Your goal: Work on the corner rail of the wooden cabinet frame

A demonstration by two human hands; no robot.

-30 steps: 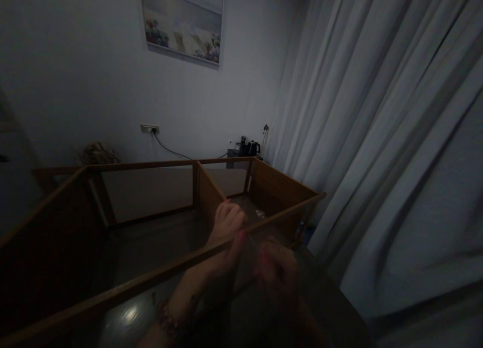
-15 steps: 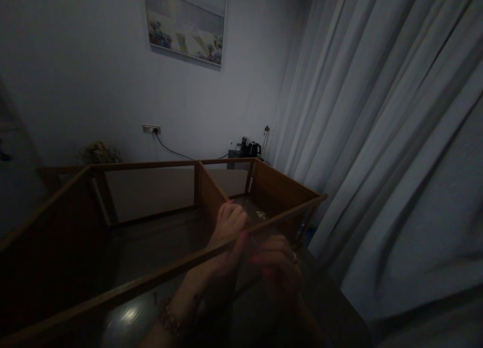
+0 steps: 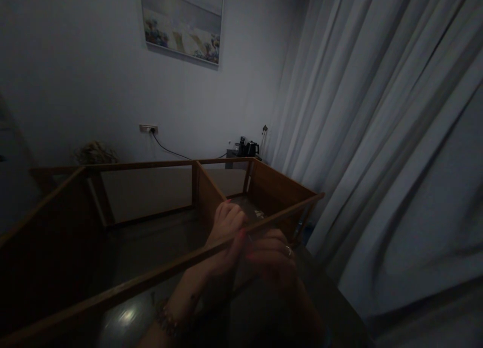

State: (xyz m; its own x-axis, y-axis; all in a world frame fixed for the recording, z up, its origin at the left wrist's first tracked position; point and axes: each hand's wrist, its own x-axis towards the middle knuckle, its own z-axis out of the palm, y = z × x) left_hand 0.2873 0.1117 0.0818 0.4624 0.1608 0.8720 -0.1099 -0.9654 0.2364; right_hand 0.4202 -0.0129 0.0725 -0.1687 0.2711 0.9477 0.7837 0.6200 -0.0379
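A wooden frame (image 3: 151,276) with a divider panel (image 3: 210,189) and side panels lies in front of me on a dark surface. My left hand (image 3: 229,219), with a beaded bracelet at the wrist, is closed around its near rail where the divider meets it. The fingers are on the far side and the thumb on the near side. Just right of that thumb is my right hand (image 3: 273,257), a ring on one finger. Its fingers are curled together close under the rail. Whatever they pinch is too dark and blurred to make out.
Small pale pieces (image 3: 259,214) lie inside the right compartment. A long grey curtain (image 3: 362,151) hangs close on the right. Beyond the frame stand a black kettle (image 3: 252,148) and a dried plant (image 3: 96,152). A cord runs from the wall socket (image 3: 148,129).
The whole view has shifted slightly, so everything sits a little further left. Both hands keep their places at the rail; the right hand's fingers have moved slightly.
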